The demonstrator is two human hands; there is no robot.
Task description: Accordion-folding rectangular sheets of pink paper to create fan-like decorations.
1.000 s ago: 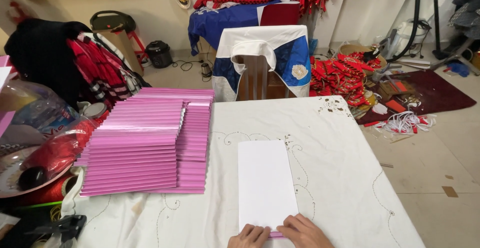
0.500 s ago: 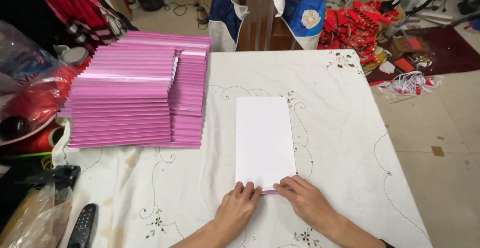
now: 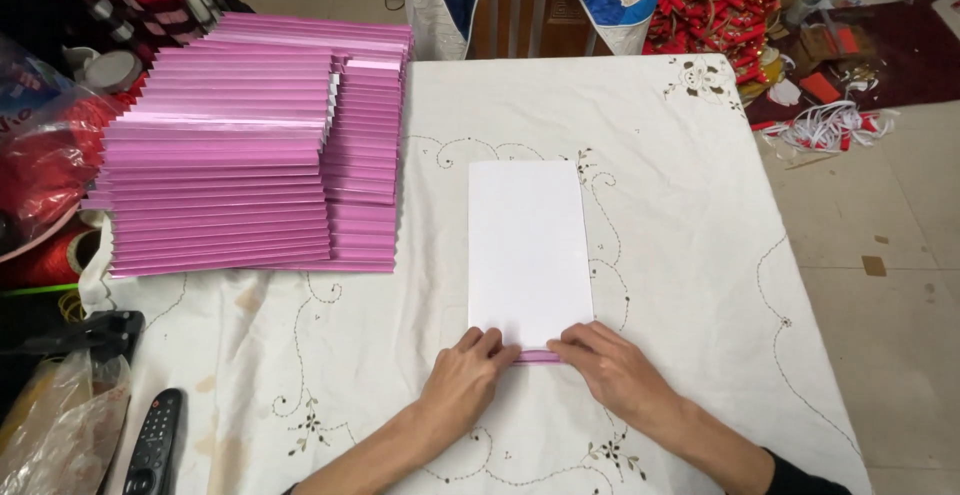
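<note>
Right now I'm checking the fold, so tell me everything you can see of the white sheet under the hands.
The white sheet is a tall, plain rectangle of paper lying flat on the embroidered tablecloth, long side running away from the person. Its top face is blank white; a narrow pink strip shows along the near edge, as if the underside were pink and turned up there. The left hand and right hand press fingertips on that near edge. It lies apart from the pink stacks.

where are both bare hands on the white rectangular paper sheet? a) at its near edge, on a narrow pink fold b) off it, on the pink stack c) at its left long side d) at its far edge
a: the left hand and right hand press the narrow pink fold at the near edge of the white rectangular paper sheet.
</note>
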